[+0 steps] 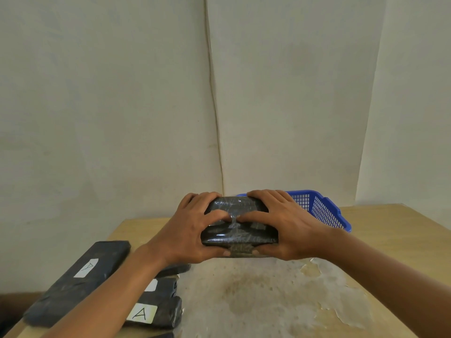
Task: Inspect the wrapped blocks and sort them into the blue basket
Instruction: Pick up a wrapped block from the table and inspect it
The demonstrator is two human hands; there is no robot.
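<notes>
Count, head view: 1 blue basket (pixel 324 211). Wrapped blocks: 1 held wrapped block (pixel 239 225); at least 4 in the stack (pixel 156 311) at left. White "A" labels legible: 2.

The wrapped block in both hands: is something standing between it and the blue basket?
Nothing visible does. The wrapped block is held up by the left hand and right hand, just in front of the blue basket; its inside is mostly hidden.

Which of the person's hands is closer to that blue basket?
Right. The right hand grips the wrapped block on the side just in front of the blue basket; the left hand grips the block's far side, away from it.
</notes>
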